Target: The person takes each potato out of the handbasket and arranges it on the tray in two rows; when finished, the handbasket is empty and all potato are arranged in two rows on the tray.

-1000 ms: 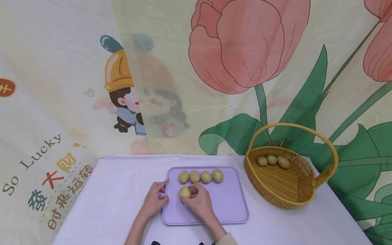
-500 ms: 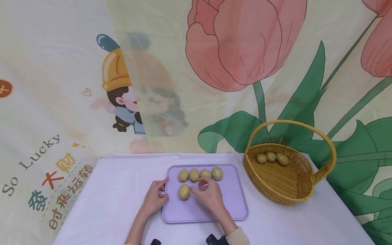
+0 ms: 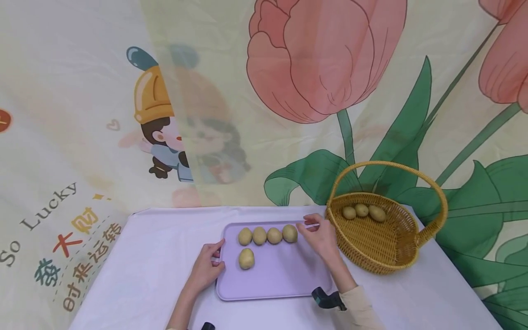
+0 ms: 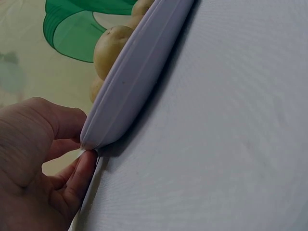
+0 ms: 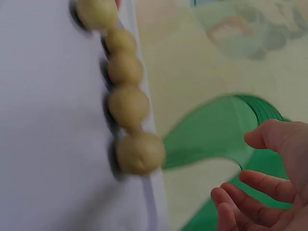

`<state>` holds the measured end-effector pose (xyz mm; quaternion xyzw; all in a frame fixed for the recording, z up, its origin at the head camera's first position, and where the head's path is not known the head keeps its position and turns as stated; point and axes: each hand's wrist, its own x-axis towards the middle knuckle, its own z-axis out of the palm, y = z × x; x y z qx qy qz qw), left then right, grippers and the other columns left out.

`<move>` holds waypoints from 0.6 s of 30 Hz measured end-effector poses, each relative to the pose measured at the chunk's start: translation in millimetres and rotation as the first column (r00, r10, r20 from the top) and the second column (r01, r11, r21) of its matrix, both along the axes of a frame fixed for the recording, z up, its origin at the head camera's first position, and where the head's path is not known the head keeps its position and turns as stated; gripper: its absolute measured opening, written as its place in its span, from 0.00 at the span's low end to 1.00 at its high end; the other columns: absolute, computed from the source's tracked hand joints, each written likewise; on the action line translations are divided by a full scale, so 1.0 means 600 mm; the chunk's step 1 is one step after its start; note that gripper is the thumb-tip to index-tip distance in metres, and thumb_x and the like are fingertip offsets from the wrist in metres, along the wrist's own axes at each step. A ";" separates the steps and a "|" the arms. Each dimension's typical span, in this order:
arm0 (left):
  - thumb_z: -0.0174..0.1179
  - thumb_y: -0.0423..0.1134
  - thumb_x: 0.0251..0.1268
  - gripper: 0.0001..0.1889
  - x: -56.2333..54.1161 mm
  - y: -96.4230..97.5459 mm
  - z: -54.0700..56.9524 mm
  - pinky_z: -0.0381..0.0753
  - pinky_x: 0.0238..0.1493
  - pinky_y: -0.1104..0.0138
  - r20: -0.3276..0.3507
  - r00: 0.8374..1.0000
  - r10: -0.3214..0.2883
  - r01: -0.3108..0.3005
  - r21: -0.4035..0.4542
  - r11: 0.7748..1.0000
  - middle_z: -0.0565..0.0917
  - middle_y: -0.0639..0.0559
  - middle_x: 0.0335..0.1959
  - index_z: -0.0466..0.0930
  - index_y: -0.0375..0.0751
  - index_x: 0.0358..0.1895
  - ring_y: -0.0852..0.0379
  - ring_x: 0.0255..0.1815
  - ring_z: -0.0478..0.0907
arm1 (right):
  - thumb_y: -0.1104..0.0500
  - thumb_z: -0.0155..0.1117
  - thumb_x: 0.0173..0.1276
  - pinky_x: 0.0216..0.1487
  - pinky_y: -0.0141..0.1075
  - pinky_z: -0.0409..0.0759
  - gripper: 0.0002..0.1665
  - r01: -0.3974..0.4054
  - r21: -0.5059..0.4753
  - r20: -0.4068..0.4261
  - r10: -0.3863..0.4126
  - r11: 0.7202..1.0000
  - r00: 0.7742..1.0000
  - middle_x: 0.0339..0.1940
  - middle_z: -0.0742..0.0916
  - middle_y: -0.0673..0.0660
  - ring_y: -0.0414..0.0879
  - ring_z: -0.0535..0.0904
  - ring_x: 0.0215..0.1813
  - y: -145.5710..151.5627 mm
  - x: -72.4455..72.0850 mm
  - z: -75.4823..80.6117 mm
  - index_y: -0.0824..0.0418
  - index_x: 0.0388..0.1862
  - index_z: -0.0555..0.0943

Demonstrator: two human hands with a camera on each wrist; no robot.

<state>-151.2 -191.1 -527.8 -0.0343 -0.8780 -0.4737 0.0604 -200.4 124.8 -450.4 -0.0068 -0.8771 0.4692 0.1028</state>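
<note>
At the tray's left side, my left hand holds the rim of the lilac tray with thumb and fingertips; the left wrist view shows the fingers right at the edge. Several potatoes form a row along the tray's back, and a single potato sits in front of the row's left end. My right hand is over the tray's right back corner with nothing in it, fingers loosely bent and apart. In the right wrist view, this right hand stands away from the blurred potato row.
A wicker basket with a tall arched handle stands right of the tray, close to my right hand. Three potatoes lie at its back. A white cloth covers the table, and a printed curtain hangs behind it.
My right hand has let go of the front potato and moved right and back across the tray towards the basket. The left hand has stayed at the tray's edge.
</note>
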 end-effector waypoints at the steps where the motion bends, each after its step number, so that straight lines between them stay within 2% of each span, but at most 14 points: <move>1: 0.60 0.21 0.46 0.33 0.000 -0.001 0.000 0.84 0.37 0.73 -0.002 1.000 -0.001 0.001 -0.005 1.000 0.72 0.42 0.43 0.74 0.27 0.63 0.53 0.39 0.74 | 0.58 0.70 0.60 0.38 0.38 0.84 0.18 0.004 0.002 -0.007 -0.004 1.000 1.000 0.39 0.87 0.63 0.54 0.85 0.38 0.016 -0.006 0.006 0.68 0.46 0.84; 5: 0.60 0.21 0.45 0.33 0.000 -0.004 0.001 0.83 0.37 0.72 -0.003 1.000 -0.004 0.004 -0.010 1.000 0.72 0.42 0.43 0.74 0.27 0.63 0.54 0.38 0.74 | 0.56 0.68 0.64 0.40 0.33 0.82 0.20 0.013 0.009 -0.003 -0.013 1.000 1.000 0.44 0.86 0.65 0.56 0.84 0.44 0.084 -0.026 0.024 0.69 0.50 0.83; 8: 0.61 0.21 0.46 0.33 0.001 -0.006 0.001 0.83 0.37 0.73 0.002 1.000 -0.002 0.002 -0.008 1.000 0.72 0.42 0.43 0.74 0.27 0.63 0.55 0.37 0.74 | 0.53 0.64 0.69 0.43 0.35 0.81 0.24 0.017 0.019 0.035 -0.018 1.000 0.999 0.50 0.84 0.67 0.58 0.81 0.50 0.134 -0.038 0.034 0.69 0.56 0.80; 11: 0.61 0.21 0.46 0.33 0.003 -0.007 0.002 0.83 0.37 0.73 0.000 1.000 0.008 -0.008 -0.004 1.000 0.72 0.43 0.42 0.74 0.27 0.63 0.56 0.36 0.75 | 0.52 0.59 0.72 0.49 0.46 0.82 0.28 0.013 0.041 0.064 -0.016 0.999 0.998 0.57 0.80 0.71 0.64 0.77 0.57 0.183 -0.050 0.039 0.71 0.62 0.75; 14: 0.61 0.21 0.45 0.32 0.003 -0.008 0.002 0.84 0.36 0.72 -0.016 1.000 0.009 -0.009 0.003 1.000 0.72 0.43 0.41 0.74 0.26 0.62 0.55 0.36 0.75 | 0.53 0.53 0.74 0.55 0.57 0.78 0.31 0.031 0.083 0.088 -0.039 0.996 0.995 0.62 0.75 0.76 0.69 0.72 0.61 0.230 -0.062 0.038 0.75 0.66 0.70; 18: 0.60 0.21 0.45 0.32 0.002 -0.007 0.003 0.84 0.37 0.72 -0.022 1.000 0.003 -0.002 0.015 1.000 0.72 0.43 0.42 0.74 0.26 0.62 0.55 0.37 0.75 | 0.54 0.49 0.75 0.59 0.63 0.72 0.34 0.077 0.127 0.158 -0.097 0.989 0.983 0.65 0.68 0.80 0.73 0.66 0.64 0.286 -0.073 0.030 0.79 0.69 0.63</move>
